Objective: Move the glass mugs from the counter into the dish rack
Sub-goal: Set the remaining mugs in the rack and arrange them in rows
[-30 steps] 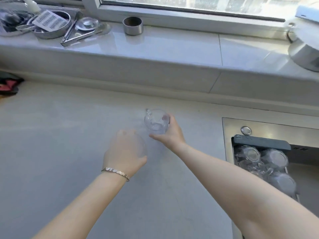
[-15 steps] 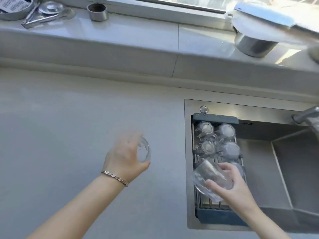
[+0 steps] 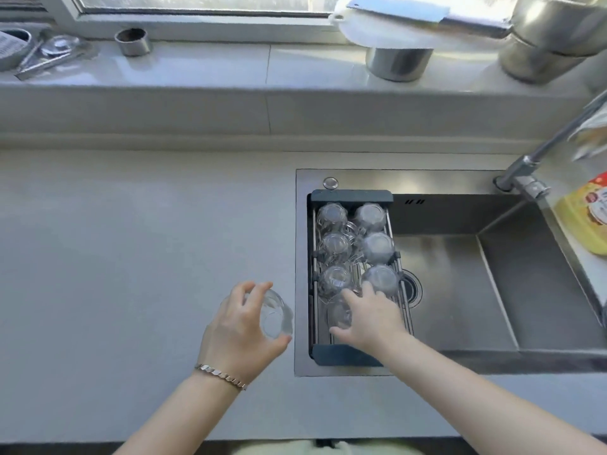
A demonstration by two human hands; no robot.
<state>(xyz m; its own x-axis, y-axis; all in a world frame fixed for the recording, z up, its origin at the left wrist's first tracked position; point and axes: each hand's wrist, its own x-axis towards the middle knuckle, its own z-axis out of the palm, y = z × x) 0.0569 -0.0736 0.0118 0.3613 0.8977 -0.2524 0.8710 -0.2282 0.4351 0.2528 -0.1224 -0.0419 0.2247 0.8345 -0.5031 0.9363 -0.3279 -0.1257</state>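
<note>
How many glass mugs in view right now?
8. Six stand upturned in the dish rack, in three rows of two. One is in the right hand at the rack's near end. One is in the left hand over the counter.

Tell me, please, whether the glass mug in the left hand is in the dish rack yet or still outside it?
Outside. The left hand holds the glass mug above the counter, left of the dish rack.

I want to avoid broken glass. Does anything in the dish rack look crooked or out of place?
Nothing stands out. Six glass mugs sit upside down in two tidy rows in the dish rack. The right hand is setting another mug there; the left hand holds one more.
</note>
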